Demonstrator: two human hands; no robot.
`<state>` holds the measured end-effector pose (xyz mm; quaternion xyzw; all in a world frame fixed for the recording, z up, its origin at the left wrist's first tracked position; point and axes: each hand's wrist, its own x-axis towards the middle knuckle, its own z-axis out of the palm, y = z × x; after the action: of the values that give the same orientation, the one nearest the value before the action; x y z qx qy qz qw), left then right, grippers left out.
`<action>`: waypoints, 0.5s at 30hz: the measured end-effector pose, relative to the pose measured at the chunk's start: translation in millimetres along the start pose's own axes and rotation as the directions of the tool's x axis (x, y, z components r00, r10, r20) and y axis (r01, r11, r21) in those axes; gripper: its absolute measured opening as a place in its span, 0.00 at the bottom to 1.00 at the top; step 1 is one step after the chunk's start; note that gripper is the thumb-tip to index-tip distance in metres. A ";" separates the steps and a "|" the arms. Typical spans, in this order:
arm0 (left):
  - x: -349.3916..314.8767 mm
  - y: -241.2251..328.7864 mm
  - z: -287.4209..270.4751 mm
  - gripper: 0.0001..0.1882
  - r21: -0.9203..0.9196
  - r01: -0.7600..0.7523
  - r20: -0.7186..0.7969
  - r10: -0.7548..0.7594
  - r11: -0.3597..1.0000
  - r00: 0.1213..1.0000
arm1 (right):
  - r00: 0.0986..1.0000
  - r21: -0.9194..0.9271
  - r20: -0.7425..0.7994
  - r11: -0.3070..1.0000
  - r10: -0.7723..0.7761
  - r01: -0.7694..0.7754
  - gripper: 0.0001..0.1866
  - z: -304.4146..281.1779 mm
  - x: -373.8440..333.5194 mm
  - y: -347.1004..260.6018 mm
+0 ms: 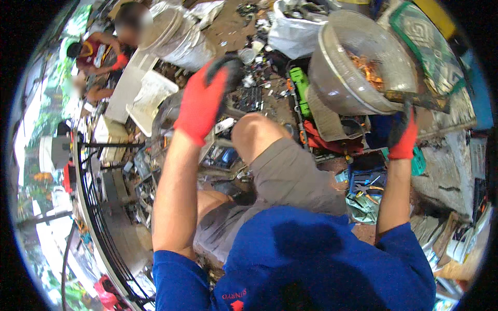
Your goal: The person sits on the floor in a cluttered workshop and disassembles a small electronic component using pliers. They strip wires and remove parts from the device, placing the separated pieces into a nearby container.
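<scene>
My left hand, in a red and black glove, is raised above my bare knee, fingers curled with nothing visible in them. My right hand, also gloved in red and black, grips the wooden handle of a hammer-like tool. The tool lies across the rim of a large clear plastic bowl that holds orange-brown bits. The bowl is tilted toward me, just left of my right hand. I sit in a blue shirt and grey shorts.
A white plastic bucket and white bag lie ahead among scattered metal scraps. A green tool rests on the ground below the bowl. Another person sits at the far left. A black metal railing curves on my left.
</scene>
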<state>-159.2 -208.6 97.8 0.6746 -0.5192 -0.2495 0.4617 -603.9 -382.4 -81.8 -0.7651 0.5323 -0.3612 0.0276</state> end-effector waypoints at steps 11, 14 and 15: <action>-301.3 -155.7 -157.8 0.19 -0.065 0.539 -0.586 -0.469 0.840 0.660 | 0.949 0.709 -0.286 0.696 0.132 0.116 0.20 -56.3 30.4 -161.0; -319.3 -170.0 -130.8 0.21 0.209 0.636 -0.559 -0.443 0.743 0.701 | 0.963 0.737 -0.248 0.666 0.104 0.118 0.21 -47.3 39.3 -205.1; -305.1 -159.7 -116.6 0.21 0.154 0.663 -0.421 -0.559 0.732 0.714 | 0.970 0.741 -0.238 0.653 0.038 0.157 0.20 -44.0 37.7 -221.8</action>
<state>-91.5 123.3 -34.3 0.9026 -0.2048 -0.1865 0.3295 -446.8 -303.1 65.0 -0.6536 0.3078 -0.6371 0.2686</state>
